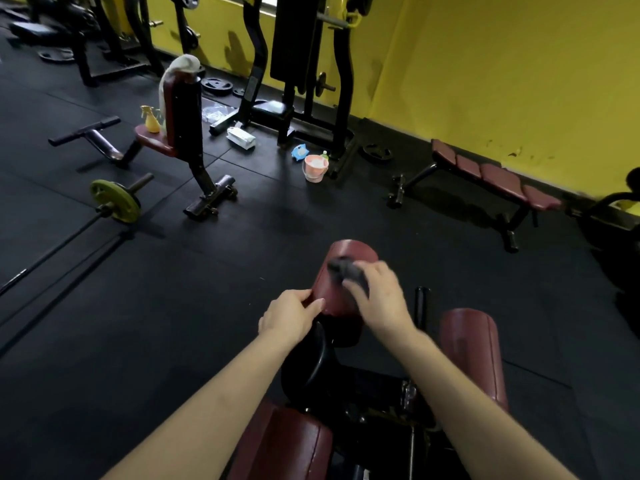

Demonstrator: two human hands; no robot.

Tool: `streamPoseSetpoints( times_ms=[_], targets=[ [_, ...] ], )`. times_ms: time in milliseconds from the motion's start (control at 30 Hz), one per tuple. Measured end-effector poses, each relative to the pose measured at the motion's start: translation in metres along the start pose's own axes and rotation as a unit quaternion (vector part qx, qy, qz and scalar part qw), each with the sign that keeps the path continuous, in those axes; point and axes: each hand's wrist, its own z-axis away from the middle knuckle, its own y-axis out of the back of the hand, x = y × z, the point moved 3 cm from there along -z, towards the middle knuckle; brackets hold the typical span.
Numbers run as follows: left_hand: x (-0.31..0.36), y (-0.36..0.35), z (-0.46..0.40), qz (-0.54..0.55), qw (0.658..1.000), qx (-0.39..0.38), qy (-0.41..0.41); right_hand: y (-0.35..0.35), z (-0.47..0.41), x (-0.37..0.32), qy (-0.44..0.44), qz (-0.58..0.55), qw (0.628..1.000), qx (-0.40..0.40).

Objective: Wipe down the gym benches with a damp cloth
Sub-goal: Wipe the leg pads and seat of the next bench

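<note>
A dark red padded roller (341,289) of the bench machine stands in front of me, low in the middle of the view. My right hand (379,296) grips a dark grey cloth (348,270) and holds it against the roller's upper right side; the hand is blurred. My left hand (292,315) holds the roller's near left edge, thumb on top. A second dark red roller (472,355) lies to the right. The machine's dark red seat pad (287,445) is at the bottom.
A pink bucket (315,168) stands on the black floor ahead, beside a blue packet. An upright bench (180,116) at left carries a white towel and a yellow spray bottle (151,120). A flat bench (491,174) lines the yellow wall. A barbell (116,200) lies at left.
</note>
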Motion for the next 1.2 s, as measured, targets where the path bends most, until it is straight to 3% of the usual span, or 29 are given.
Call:
streamPoseSetpoints(
  times_ms=[67,167,367,500,633,733,933,1067,1200],
  targets=[
    [-0.012,-0.003,-0.014,0.066,0.997,-0.030,0.019,0.000,0.038,-0.011,0.050,-0.006,0.998,-0.029],
    [-0.021,-0.005,-0.028,0.100,0.994,-0.048,0.016,0.001,0.023,-0.011,0.077,0.018,0.996,-0.044],
    [-0.002,0.002,0.000,0.036,0.999,0.024,-0.017,0.003,-0.073,0.018,-0.082,0.043,0.995,0.028],
    [0.003,-0.002,0.010,0.004,1.000,0.010,-0.016,0.004,-0.018,0.003,-0.050,-0.001,0.999,0.004],
    [-0.009,-0.003,-0.018,0.127,0.990,-0.060,0.018,0.006,0.051,-0.009,0.031,-0.025,0.998,-0.040],
    [-0.010,-0.001,-0.025,0.145,0.987,-0.061,0.017,0.002,0.009,-0.007,0.051,0.030,0.998,-0.028],
    [-0.012,-0.004,-0.005,0.070,0.997,0.026,0.000,0.003,-0.077,0.015,-0.058,0.064,0.996,0.009],
    [-0.003,-0.002,-0.006,0.028,1.000,0.005,0.008,0.001,-0.004,-0.006,-0.009,0.015,1.000,0.003],
    [-0.014,-0.007,-0.028,0.120,0.992,-0.031,0.023,0.003,0.046,-0.011,0.049,-0.011,0.998,-0.028]
  ],
)
